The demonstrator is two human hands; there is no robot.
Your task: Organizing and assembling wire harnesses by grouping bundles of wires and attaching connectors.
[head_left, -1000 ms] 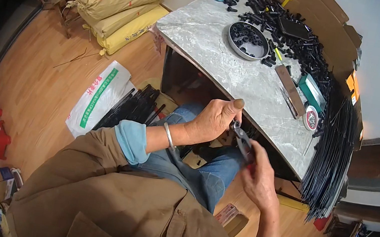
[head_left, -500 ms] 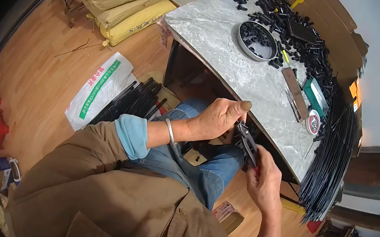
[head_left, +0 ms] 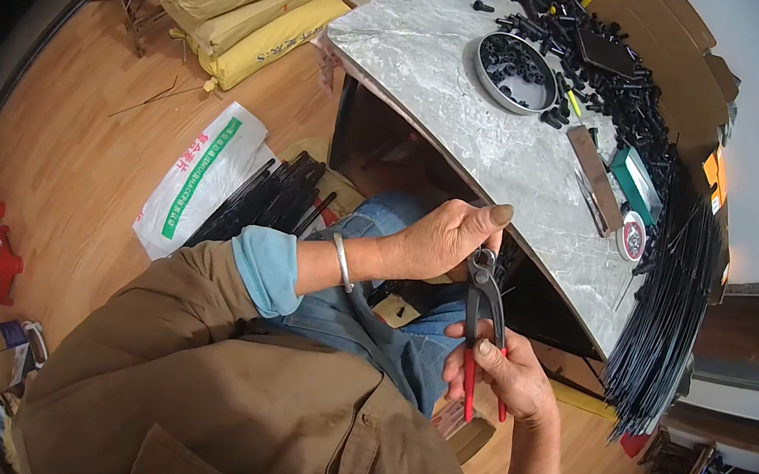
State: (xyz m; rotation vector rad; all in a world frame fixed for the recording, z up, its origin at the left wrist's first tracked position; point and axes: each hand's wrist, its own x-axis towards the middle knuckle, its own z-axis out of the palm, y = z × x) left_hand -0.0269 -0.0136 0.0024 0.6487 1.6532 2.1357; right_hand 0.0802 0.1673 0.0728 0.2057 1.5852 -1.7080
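My right hand (head_left: 510, 374) is closed round the red handles of a pair of pincers (head_left: 478, 300). Their dark jaws point up toward my left hand, and the handles are spread somewhat apart. Close beside the jaws, my left hand (head_left: 448, 241) is closed with the thumb raised and pressed along the fingers. Whatever it grips is hidden behind the fingers and the pincers' head. Both hands are above my lap, by the near edge of the marble-patterned table (head_left: 437, 85).
On the table are a round metal tin (head_left: 480, 80) of small black parts, a pile of black fittings (head_left: 619, 86), a brown bar (head_left: 595, 179) and a teal box (head_left: 639, 186). Long black rods (head_left: 658, 327) overhang its right edge. More dark rods (head_left: 270, 197) lie on the floor by a white sack (head_left: 198, 175).
The pincers have turned upright, with their red handles now showing and spread apart. My right hand has shifted lower and turned over; my left hand has barely moved.
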